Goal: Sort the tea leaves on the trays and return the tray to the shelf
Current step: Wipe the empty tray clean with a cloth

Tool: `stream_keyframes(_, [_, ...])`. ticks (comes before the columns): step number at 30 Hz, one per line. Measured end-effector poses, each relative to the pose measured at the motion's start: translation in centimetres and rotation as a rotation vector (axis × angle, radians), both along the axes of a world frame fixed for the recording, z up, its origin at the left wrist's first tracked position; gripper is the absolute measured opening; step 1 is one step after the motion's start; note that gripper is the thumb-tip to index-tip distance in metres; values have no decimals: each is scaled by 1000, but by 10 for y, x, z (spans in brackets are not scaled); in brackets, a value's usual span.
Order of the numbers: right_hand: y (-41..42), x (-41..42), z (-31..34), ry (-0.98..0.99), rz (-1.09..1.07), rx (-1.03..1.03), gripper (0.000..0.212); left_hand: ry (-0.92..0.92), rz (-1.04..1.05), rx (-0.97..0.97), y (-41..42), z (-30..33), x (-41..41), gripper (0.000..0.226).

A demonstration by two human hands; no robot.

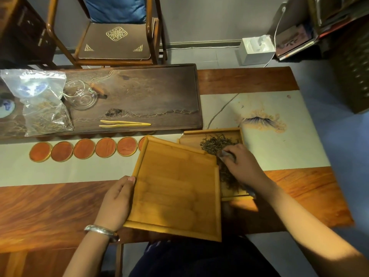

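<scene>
Two trays, left hand (116, 200) gripping empty tray (175, 188), right hand (244, 164) on tea leaves (215, 143)

Second tray (211, 134) half hidden under lifted tray (175, 188).

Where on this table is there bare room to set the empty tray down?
Free: the wood left of the left hand, the cloth below the coasters, and the cloth right of the leaf tray. Crowded: the dark tea board's left end, and where the empty tray overlaps the leaf tray.

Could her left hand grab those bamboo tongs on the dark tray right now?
Probably not yet: the left hand is holding the empty wooden tray, which lies between it and the tongs.
</scene>
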State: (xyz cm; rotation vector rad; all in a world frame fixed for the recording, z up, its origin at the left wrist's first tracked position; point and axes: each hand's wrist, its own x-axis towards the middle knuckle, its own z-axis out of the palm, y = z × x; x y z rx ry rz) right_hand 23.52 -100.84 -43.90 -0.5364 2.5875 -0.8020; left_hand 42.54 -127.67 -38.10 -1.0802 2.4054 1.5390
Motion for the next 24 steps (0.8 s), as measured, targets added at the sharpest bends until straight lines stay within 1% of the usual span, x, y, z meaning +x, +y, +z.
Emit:
stream_keyframes(2, [2, -3, 4, -33, -90, -72, 23, 2, 8, -11, -3, -1, 2, 33])
stream_keyframes(4, [0, -4, 8, -114, -121, -146, 18, 3, 34, -18, -6, -1, 5, 33])
stream_keyframes(6, [-5, -5, 12, -213, -99, -210, 12, 12, 46, -9, -9, -4, 7, 32])
stream_keyframes(9, [-15, -1, 16, -253, -8, -203, 18, 16, 78, 41, -11, -5, 12, 33])
stream_keyframes(13, [-32, 5, 15, -197, 164, -94, 14, 15, 160, 137, -10, -4, 15, 32])
stream_keyframes(16, [-45, -6, 17, -123, 238, -19, 26, 6, 181, 163, -13, -1, 16, 31])
stream_keyframes(17, [-50, -11, 18, -92, 273, 25, 25, 5, 188, 164, -15, -1, 17, 30])
stream_keyframes(19, [-57, -25, 20, -21, 309, 105, 13, 10, 210, 170, -19, 4, 19, 28])
stream_keyframes(20, [-62, -33, 21, 16, 302, 127, 13, 12, 220, 180, -22, 5, 20, 28])
stream_keyframes(22, [-74, -50, 25, 80, 279, 129, 17, -10, 212, 207, -28, 7, 23, 30])
stream_keyframes(24, [-94, -66, 29, 131, 331, 83, 15, -43, 229, 227, -32, 5, 27, 32])
